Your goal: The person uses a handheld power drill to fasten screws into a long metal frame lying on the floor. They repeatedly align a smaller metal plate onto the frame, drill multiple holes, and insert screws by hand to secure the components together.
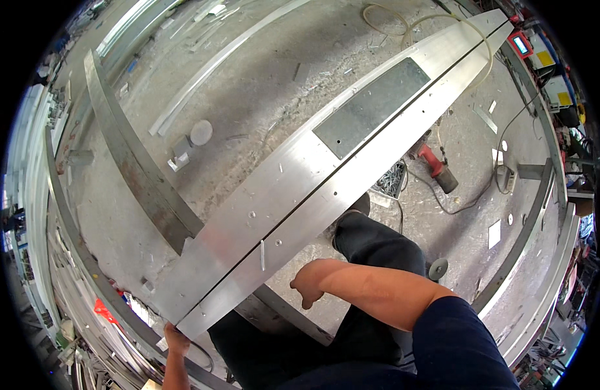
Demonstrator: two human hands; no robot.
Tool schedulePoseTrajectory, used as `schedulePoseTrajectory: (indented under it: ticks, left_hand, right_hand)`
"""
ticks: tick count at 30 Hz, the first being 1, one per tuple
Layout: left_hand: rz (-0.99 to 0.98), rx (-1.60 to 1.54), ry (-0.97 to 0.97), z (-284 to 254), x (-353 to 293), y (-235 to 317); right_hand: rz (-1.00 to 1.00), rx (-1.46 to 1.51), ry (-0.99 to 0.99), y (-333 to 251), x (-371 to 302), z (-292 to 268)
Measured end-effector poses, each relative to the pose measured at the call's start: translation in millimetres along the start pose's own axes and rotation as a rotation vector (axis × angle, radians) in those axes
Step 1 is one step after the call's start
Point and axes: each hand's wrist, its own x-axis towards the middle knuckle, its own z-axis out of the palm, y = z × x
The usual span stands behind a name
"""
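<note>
A long brushed aluminium panel with a dark lengthwise slot runs diagonally from lower left to upper right. My left hand wraps round its near left end, and the fingers under the edge are partly hidden. Beside the panel's near edge hangs my right hand, its thumb and a finger apart and pointing down. Nothing shows in it, and it looks clear of the metal. A flat dark grey plate lies on the panel. Closer to me a thin metal pin and several small rivets rest on the surface.
Under the panel stands a steel beam. Right of it lie a red power tool, a box of metal fasteners, a black cable and a round disc. A pale hose crosses the far end. Long metal strips line the left.
</note>
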Motion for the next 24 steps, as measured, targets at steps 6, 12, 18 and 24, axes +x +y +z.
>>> schedulePoseTrajectory:
  ticks: [6,12,18,24]
  left_hand:
    - [0.053,0.056,0.011,-4.3,-4.6,-6.6]
    - [0.036,0.098,0.052,-5.3,-2.3,-23.9]
    - [0.049,0.167,0.101,-13.5,-5.3,-39.9]
    - [0.08,0.252,0.067,-18.3,-7.3,-36.1]
  right_hand:
    - [0.006,0.006,0.036,-2.2,-0.1,4.3]
    - [-0.016,0.012,0.059,-0.3,-0.8,6.2]
    - [-0.024,0.003,-0.039,-0.8,0.6,1.8]
    - [-0.024,0.014,-0.049,-0.3,3.8,2.7]
